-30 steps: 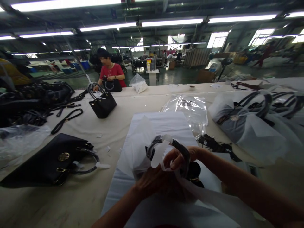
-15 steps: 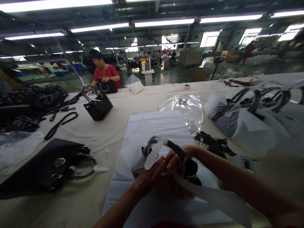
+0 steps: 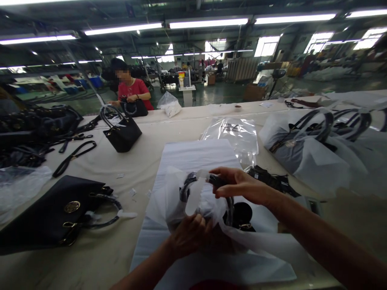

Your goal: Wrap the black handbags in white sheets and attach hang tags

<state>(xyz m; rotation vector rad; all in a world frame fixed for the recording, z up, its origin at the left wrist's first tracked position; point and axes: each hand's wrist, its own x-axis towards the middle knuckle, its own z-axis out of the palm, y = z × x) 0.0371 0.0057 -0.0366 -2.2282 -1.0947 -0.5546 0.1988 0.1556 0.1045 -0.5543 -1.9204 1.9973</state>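
Note:
A handbag with curved, film-wrapped handles [image 3: 188,188] stands in front of me, partly wrapped in thin white tissue paper [image 3: 169,193]. A white strip hangs from the top of a handle. My left hand [image 3: 193,233] is low at the near side of the bag, fingers curled on the tissue paper by the opening. Above and to the right, my right hand [image 3: 238,185] is open beside the handle, thumb and fingers apart; whether it touches the handle is unclear. A round black tag [image 3: 242,213] hangs at the bag's right side. Most of the bag's body is hidden.
White sheets [image 3: 196,155] lie under the bag. Black handbags [image 3: 54,209] and straps [image 3: 74,157] are on the left. Clear plastic bags [image 3: 232,135], black tags [image 3: 272,179] and wrapped handbags [image 3: 290,141] lie right. Across the table a person [image 3: 134,88] handles a black bag.
My right hand has risen from inside the handles to the upper right handle, its fingers spreading. My left hand has drawn slightly down and its fingers have curled.

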